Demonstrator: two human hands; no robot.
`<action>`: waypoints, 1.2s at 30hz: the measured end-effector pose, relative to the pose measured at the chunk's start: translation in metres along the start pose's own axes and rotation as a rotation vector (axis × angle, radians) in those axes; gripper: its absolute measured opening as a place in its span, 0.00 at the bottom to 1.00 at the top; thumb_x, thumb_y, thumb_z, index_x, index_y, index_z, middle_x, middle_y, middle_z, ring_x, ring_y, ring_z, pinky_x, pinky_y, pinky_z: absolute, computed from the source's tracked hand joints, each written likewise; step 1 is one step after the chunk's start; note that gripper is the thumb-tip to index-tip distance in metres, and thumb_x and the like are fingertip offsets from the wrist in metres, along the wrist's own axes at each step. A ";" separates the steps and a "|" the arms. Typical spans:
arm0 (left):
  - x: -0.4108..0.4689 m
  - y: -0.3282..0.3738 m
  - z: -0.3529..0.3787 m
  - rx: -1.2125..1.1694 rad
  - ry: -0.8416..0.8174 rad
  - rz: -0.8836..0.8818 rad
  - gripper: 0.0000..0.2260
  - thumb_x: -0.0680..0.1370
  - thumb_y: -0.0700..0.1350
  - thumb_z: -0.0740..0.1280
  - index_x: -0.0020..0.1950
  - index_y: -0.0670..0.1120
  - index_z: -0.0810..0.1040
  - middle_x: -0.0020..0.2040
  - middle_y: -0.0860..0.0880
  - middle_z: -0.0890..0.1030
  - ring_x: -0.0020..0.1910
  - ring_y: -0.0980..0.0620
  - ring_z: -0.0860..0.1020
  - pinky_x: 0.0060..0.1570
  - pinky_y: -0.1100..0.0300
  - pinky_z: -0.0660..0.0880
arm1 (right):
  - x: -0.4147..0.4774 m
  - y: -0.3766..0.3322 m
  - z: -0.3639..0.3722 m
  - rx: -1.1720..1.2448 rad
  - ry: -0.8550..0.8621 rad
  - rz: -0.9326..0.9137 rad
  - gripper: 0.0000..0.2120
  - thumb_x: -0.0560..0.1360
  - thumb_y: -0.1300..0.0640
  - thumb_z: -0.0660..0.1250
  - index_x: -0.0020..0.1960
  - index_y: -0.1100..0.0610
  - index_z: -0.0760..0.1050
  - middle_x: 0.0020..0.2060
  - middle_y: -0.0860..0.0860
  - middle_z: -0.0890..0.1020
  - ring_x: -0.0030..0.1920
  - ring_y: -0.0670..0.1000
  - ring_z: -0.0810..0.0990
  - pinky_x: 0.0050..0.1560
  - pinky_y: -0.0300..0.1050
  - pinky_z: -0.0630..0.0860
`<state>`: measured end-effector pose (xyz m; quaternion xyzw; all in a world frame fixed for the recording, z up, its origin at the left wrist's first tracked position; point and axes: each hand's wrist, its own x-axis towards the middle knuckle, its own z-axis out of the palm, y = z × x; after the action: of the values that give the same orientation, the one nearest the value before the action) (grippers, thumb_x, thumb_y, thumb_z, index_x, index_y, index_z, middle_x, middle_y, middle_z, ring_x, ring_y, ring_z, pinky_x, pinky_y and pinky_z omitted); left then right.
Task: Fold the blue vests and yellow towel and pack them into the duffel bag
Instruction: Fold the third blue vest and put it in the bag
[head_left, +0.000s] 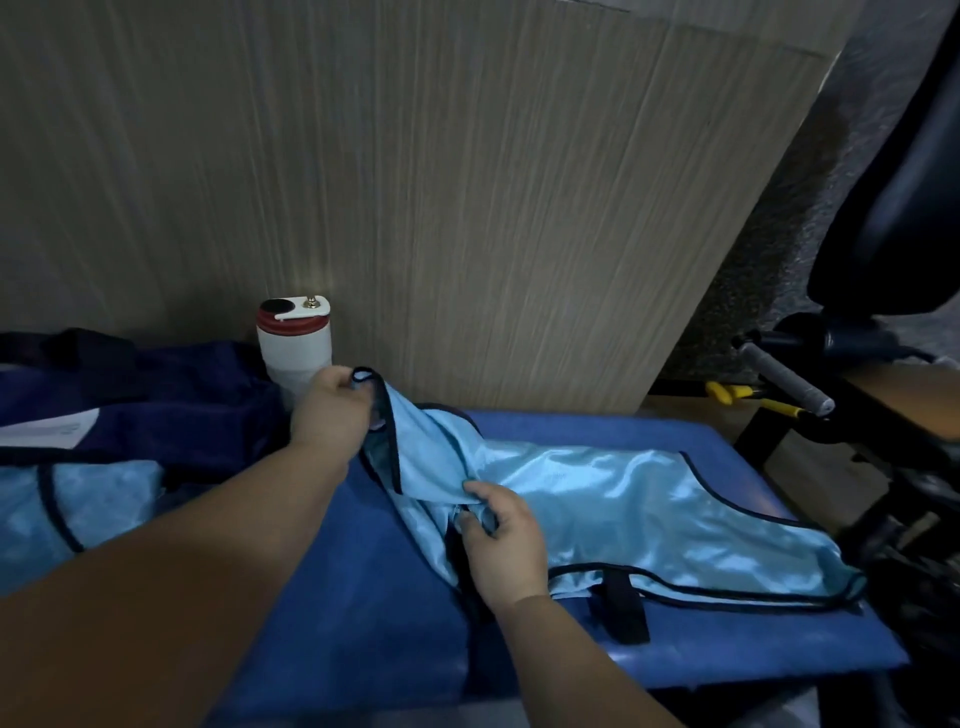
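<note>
The shiny blue vest (623, 499) looks light, limp and slippery, so both hands, the left hand (332, 410) and the right hand (498, 540), close their fingers on its dark bound edge.

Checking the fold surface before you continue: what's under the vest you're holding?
The light blue vest lies on a blue mat, its left end lifted by the left hand and right hand. A black strap pokes out beneath. Anything else underneath is covered.

A gym-like room: blue padded bench (649, 431), black exercise machine (883, 364) with grip handle (784, 376)
</note>
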<state>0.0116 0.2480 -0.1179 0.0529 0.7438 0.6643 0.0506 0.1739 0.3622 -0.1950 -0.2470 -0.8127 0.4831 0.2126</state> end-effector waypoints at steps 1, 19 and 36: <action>0.003 -0.004 0.000 -0.009 -0.074 -0.039 0.09 0.76 0.36 0.63 0.52 0.47 0.77 0.44 0.45 0.81 0.43 0.47 0.81 0.43 0.56 0.78 | 0.000 0.001 0.001 0.003 0.017 -0.008 0.13 0.74 0.58 0.69 0.56 0.45 0.78 0.55 0.41 0.75 0.57 0.42 0.74 0.60 0.32 0.68; -0.025 -0.050 0.006 0.769 -0.368 -0.041 0.25 0.78 0.51 0.58 0.74 0.63 0.58 0.64 0.43 0.74 0.61 0.41 0.73 0.62 0.51 0.71 | -0.002 0.004 0.004 0.066 0.220 -0.016 0.07 0.74 0.58 0.70 0.50 0.48 0.80 0.50 0.43 0.79 0.52 0.43 0.75 0.55 0.32 0.66; -0.015 -0.006 0.002 0.256 -0.271 -0.286 0.14 0.75 0.43 0.70 0.57 0.37 0.75 0.52 0.39 0.80 0.51 0.41 0.80 0.52 0.50 0.77 | 0.015 0.002 -0.009 0.318 0.176 0.242 0.10 0.76 0.59 0.65 0.52 0.46 0.78 0.33 0.49 0.80 0.31 0.49 0.75 0.29 0.32 0.73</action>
<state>0.0265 0.2473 -0.1242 0.0416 0.8083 0.5375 0.2366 0.1680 0.3780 -0.1912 -0.3472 -0.6691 0.6037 0.2593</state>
